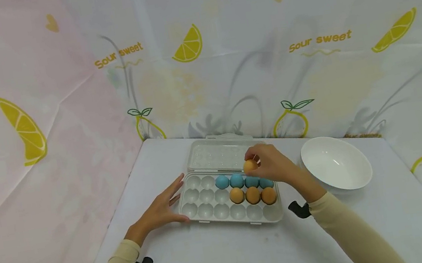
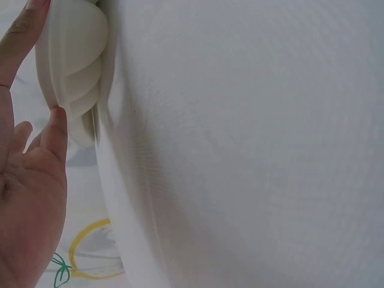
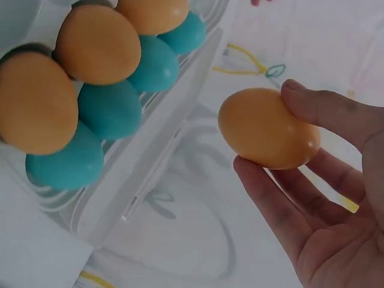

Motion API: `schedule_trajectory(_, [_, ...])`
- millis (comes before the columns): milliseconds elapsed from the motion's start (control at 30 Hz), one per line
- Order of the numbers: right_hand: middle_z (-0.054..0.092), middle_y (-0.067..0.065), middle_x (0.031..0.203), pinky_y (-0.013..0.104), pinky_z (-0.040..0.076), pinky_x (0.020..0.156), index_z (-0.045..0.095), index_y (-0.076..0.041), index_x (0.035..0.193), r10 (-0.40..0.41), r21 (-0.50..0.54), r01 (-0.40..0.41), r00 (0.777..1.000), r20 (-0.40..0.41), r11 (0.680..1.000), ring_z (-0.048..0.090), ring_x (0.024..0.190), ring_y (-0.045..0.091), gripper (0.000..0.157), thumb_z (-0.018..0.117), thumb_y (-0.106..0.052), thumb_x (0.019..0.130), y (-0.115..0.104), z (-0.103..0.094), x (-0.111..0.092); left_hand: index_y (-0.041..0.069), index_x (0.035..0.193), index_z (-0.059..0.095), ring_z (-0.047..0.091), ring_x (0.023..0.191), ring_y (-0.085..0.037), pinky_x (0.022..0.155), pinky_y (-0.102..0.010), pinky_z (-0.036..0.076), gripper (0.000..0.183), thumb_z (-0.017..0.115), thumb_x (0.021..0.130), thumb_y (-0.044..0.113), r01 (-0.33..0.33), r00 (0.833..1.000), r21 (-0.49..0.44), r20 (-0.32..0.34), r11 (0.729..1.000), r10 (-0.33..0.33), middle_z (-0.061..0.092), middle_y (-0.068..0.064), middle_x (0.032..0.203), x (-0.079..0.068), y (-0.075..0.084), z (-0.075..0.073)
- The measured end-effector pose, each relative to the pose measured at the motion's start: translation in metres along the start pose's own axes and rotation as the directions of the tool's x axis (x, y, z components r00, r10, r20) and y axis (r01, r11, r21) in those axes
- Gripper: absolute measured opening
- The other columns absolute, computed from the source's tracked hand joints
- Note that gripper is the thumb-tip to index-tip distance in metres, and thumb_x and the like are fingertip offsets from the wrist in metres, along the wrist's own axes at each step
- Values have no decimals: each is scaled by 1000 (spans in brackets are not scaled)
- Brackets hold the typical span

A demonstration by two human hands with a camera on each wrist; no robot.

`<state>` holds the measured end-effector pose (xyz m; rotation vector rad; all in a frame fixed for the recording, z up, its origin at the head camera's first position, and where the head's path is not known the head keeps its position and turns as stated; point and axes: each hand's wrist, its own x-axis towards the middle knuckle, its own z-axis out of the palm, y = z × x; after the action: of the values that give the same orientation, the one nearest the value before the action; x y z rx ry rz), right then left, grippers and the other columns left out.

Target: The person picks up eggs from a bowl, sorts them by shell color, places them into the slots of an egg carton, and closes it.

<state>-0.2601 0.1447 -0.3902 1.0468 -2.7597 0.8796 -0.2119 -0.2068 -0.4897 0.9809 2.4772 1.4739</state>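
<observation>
Between thumb and fingertips my right hand (image 1: 272, 163) pinches a light brown egg (image 3: 269, 128), held above the back edge of the egg carton (image 1: 221, 212). The carton is pale, with its clear lid (image 1: 219, 154) folded back behind it. Several blue eggs (image 1: 236, 180) fill the right part of its back row. In front of them, the middle row holds three brown eggs (image 1: 252, 195) toward the right. With fingers extended, my left hand (image 1: 159, 210) touches the carton's left end; the left wrist view shows thumb and a finger (image 2: 55, 135) against its rim.
To the right of the carton stands a white bowl (image 1: 336, 164), close to my right forearm. The table (image 1: 231, 261) has a white cover. Behind and to the left hangs a cloth backdrop (image 1: 227, 78) printed with lemons.
</observation>
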Motion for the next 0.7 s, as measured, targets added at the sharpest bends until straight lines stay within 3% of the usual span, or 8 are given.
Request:
schedule_trajectory(200, [57, -1, 86, 27, 53, 66, 59, -9, 91, -53, 68, 53, 999, -8, 996, 55, 78, 13, 30, 75, -21, 68, -7, 29, 3, 7, 141, 8, 17, 128, -34, 95, -43, 36, 115, 82, 53, 10, -4, 1000, -13, -5, 1000, 4, 6, -14, 145, 0, -1, 0])
schedule_trajectory(433, [57, -1, 85, 24, 52, 65, 60, -7, 90, -131, 54, 134, 990, -46, 990, 53, 76, 11, 30, 75, -18, 66, -12, 55, 7, 5, 140, 9, 18, 127, -35, 94, -44, 36, 115, 82, 53, 9, -24, 1000, -14, -5, 1000, 24, 6, -15, 144, 1, 1, 0])
schedule_trajectory(700, [57, -1, 88, 21, 50, 65, 60, -8, 91, -108, 62, 108, 994, -6, 992, 52, 77, 10, 31, 75, -20, 67, -24, 78, 10, 14, 141, 8, 18, 128, -32, 95, -42, 36, 116, 83, 52, 10, -22, 1000, -4, -4, 1000, 22, 7, -13, 145, 0, 1, 0])
